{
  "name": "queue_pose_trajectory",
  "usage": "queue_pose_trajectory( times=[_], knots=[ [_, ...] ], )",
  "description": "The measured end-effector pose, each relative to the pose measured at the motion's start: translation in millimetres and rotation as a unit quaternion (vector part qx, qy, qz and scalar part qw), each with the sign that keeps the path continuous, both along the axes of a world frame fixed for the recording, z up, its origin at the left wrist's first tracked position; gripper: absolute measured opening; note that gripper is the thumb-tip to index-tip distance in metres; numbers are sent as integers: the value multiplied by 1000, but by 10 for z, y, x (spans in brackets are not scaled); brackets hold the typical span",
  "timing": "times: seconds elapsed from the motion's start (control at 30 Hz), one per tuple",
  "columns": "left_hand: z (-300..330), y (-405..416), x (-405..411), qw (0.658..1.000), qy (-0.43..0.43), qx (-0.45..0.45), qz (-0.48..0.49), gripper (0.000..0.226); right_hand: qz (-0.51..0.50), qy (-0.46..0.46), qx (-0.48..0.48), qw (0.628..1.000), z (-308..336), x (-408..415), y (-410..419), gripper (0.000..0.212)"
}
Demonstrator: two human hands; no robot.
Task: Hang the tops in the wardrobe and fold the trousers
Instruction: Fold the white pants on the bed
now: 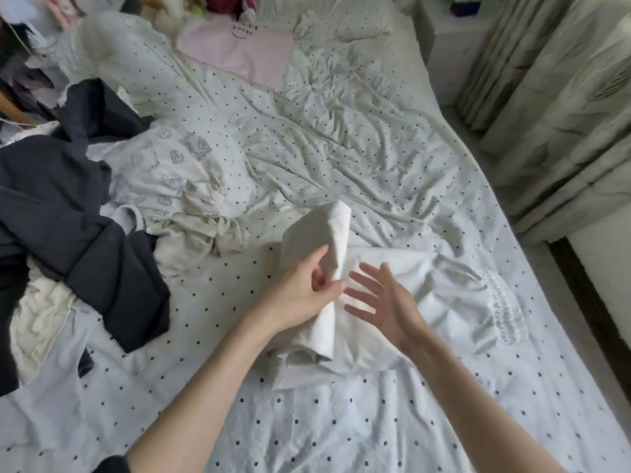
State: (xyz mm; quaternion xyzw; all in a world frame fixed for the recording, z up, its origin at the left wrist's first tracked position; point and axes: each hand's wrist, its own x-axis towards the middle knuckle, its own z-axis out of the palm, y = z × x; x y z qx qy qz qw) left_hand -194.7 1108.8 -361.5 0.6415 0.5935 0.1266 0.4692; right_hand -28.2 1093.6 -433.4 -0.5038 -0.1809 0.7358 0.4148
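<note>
White trousers (437, 295) lie on the bed in front of me, their gathered elastic waistband (505, 312) at the right. My left hand (304, 291) pinches a folded flap of the trousers (317, 233) and holds it raised off the bed. My right hand (382, 298) hovers just right of that flap, fingers spread and straight, holding nothing. At the left lie a dark navy garment (68, 216), a cream top with printed patterns (177, 175) and a cream knit piece (41, 315).
The bed (341, 421) has a white sheet with small dark dots. A pink garment (249, 52) lies near the pillows at the far end. Pale curtains (563, 107) hang along the right side, past the bed's edge. More clutter sits at the far left.
</note>
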Motion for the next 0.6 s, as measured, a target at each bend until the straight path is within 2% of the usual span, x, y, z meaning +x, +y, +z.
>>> queue_pose_trajectory(
  times=[0.07,0.13,0.17,0.27,0.37,0.43,0.47,0.53,0.6],
  knots=[
    [-250,-36,285,995,24,-65,-67,66,-44,-35,9,998,13,291,-63,46],
    [-577,-108,347,987,76,-96,-106,64,-42,-149,39,987,16,398,-111,46],
    [-729,-151,361,989,91,-74,-91,58,-32,-225,64,972,-9,450,-143,44],
    [-974,-231,168,989,126,42,66,48,59,-415,154,895,-129,324,-217,41],
    [-1055,-214,-11,976,152,9,158,54,162,-561,260,769,-404,105,-378,40],
    [-1131,-182,-101,965,96,-60,235,62,219,-620,269,703,-598,6,-449,50],
    [-1160,-163,-139,955,49,-92,278,62,253,-626,239,698,-624,-33,-469,53],
    [-1166,-138,-189,935,-33,-151,318,41,291,-634,182,694,-679,-87,-513,52],
    [-1087,-103,-235,935,-74,-195,285,20,304,-638,151,691,-670,-123,-526,68]
  ],
)
